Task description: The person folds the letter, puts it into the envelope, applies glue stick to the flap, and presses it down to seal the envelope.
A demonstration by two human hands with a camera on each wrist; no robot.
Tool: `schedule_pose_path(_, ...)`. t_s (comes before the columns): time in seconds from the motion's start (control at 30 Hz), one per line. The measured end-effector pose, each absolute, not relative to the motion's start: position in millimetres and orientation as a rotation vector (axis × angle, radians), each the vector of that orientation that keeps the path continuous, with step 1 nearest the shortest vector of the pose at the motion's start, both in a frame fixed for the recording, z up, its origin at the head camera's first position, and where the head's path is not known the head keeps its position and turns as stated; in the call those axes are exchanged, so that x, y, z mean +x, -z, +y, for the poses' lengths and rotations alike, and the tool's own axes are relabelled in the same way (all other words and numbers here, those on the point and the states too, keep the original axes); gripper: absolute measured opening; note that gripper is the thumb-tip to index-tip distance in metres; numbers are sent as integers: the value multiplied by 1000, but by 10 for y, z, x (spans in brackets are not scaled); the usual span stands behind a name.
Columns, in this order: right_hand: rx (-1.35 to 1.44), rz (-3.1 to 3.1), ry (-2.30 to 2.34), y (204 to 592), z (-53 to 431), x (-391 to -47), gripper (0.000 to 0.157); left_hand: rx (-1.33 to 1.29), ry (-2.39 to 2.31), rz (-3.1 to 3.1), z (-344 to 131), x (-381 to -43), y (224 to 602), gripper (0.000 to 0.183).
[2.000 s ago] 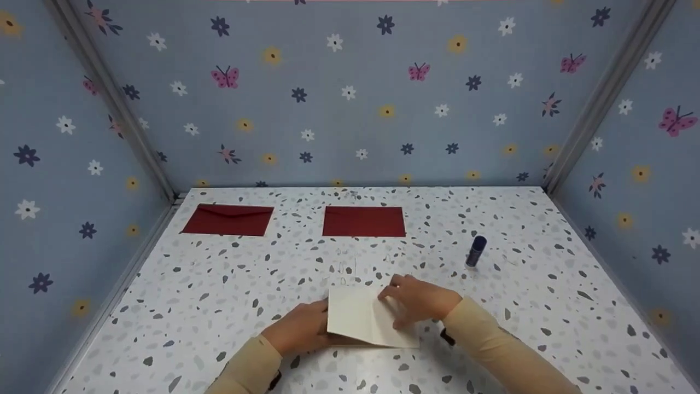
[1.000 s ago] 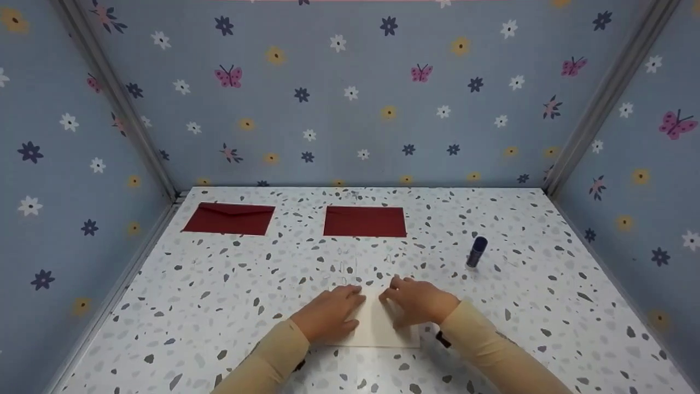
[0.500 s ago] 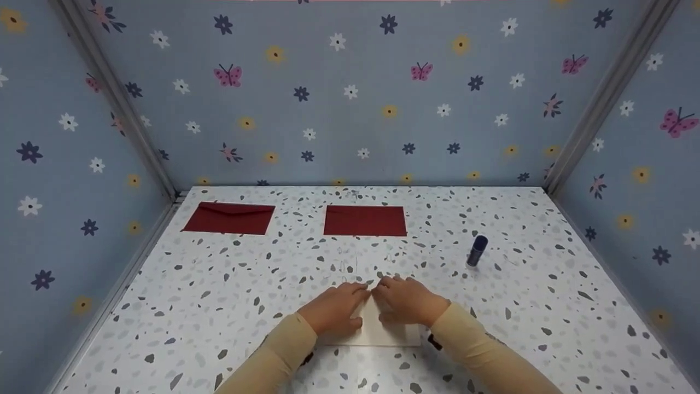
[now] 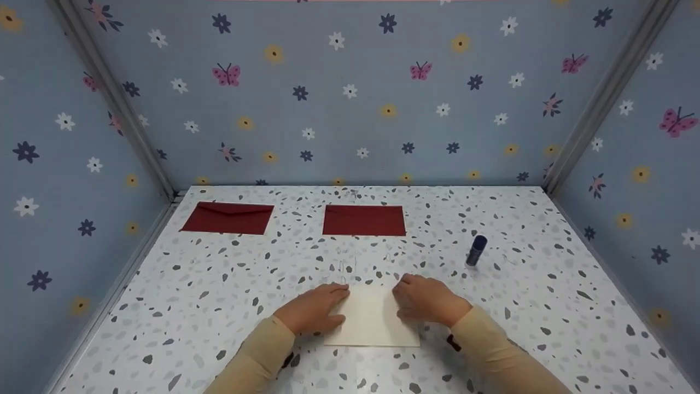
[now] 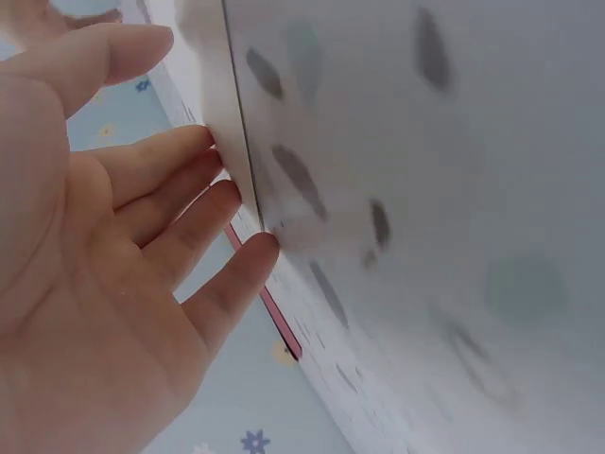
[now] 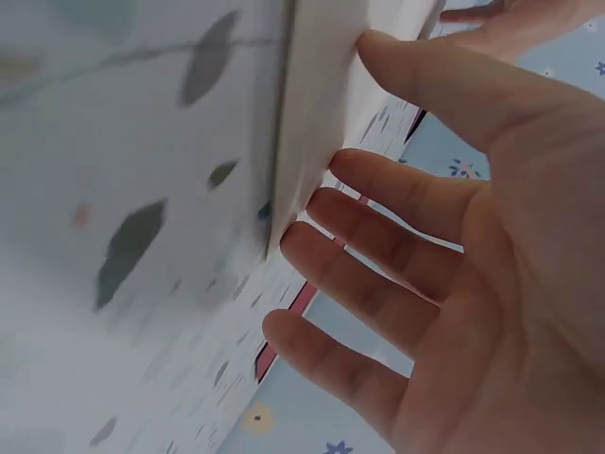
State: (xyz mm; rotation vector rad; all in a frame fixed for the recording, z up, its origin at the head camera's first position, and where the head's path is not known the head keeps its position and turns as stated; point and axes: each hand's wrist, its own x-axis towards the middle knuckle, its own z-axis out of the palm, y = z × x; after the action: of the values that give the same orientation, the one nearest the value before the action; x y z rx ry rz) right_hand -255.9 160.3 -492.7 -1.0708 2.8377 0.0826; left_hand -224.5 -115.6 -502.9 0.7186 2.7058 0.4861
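A cream sheet of folded paper (image 4: 374,323) lies flat on the speckled table, near its front. My left hand (image 4: 314,309) rests on the paper's left side, its fingertips at the left edge in the left wrist view. On the opposite side, my right hand (image 4: 432,301) touches the paper with thumb and fingertips. In the right wrist view the right hand's fingers (image 6: 378,199) are spread and loosely bent over the paper's edge (image 6: 307,123). Neither hand grips anything.
Two dark red envelopes, a left one (image 4: 228,219) with its flap showing and a middle one (image 4: 364,220), lie toward the back of the table (image 4: 262,339). A dark blue glue stick (image 4: 476,250) stands at the right. Flowered walls (image 4: 350,120) enclose the back and sides.
The paper's raised left part has come down flat. My left hand went from beside it onto its top. Both hands met near the middle, then slid apart toward the sides.
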Motion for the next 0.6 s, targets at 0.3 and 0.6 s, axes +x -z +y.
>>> schedule_pose_path(0.3, -795, 2812, 80, 4918, 1756, -2596, 43, 567, -500, 2717, -1366, -2211, 4979, 70)
schedule_pose_path(0.6, -802, 2813, 120, 4911, 1787, -2643, 50, 556, -596, 2719, -1342, -2244, 4958, 84)
